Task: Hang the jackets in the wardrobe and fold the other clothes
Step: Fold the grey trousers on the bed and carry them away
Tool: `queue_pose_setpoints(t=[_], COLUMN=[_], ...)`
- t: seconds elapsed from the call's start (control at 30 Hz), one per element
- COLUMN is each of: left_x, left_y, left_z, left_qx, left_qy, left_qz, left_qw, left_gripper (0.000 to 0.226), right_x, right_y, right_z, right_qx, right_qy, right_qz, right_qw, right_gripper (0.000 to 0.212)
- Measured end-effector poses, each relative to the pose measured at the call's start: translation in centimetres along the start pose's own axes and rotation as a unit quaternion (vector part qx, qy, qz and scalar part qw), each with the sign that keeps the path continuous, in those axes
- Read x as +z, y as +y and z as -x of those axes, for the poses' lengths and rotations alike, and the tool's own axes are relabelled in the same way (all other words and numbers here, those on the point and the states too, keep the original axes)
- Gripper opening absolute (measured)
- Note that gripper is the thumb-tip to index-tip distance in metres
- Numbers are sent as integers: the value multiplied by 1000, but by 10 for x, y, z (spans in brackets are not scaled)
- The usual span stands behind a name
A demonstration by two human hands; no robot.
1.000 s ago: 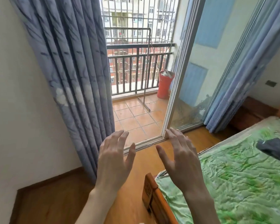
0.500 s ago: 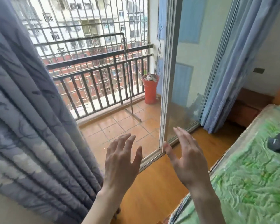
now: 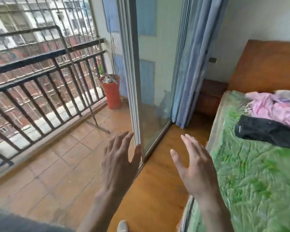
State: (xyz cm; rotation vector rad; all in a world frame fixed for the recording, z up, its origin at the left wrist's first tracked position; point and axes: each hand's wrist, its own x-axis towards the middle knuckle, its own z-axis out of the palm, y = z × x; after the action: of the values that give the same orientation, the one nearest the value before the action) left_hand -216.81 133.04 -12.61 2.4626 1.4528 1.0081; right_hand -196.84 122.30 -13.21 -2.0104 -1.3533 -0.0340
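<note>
1. The task looks barely begun, as far as this view shows: a pink garment (image 3: 274, 109) lies crumpled near the head of the bed (image 3: 251, 181), and a black garment (image 3: 264, 131) lies bunched just in front of it, the two overlapping at the pink one's lower edge
2. Neither garment is folded, neither is on a hanger, and no wardrobe is in view, so both the hanging and the folding seem still to do
3. Whether either piece is a jacket cannot be told from here; a paler bit of cloth behind the pink one is too small to make out
4. The left hand (image 3: 119, 164) is raised in front of the person, back toward the camera, fingers straight and spread, holding nothing; it shows over the threshold of the sliding glass door (image 3: 151, 101) to the balcony
5. The right hand (image 3: 194, 169) is raised beside it over the wooden floor (image 3: 157, 190), fingers straight and slightly spread, thumb out, also empty
6. Both hands are well apart from the clothes, which lie to the right on the green bedcover; reaching them would call for a turn toward the bed
</note>
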Motion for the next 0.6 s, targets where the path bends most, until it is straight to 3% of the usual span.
queue_pose_setpoints(t=[0.37,0.6], left_x=[109,165], left_y=[-23,-11], left_z=[-191,-264], left_qx=[147,223], left_qy=[-63,-97], left_qz=[111,176], left_qw=[981,954], left_gripper=[45,42], right_x=[48,58], right_y=[19,27], right_z=[-127,-167], right_qx=[140,190], right_qy=[118,151], right_qz=[83,136], right_qw=[980,961], right_gripper=[67,68])
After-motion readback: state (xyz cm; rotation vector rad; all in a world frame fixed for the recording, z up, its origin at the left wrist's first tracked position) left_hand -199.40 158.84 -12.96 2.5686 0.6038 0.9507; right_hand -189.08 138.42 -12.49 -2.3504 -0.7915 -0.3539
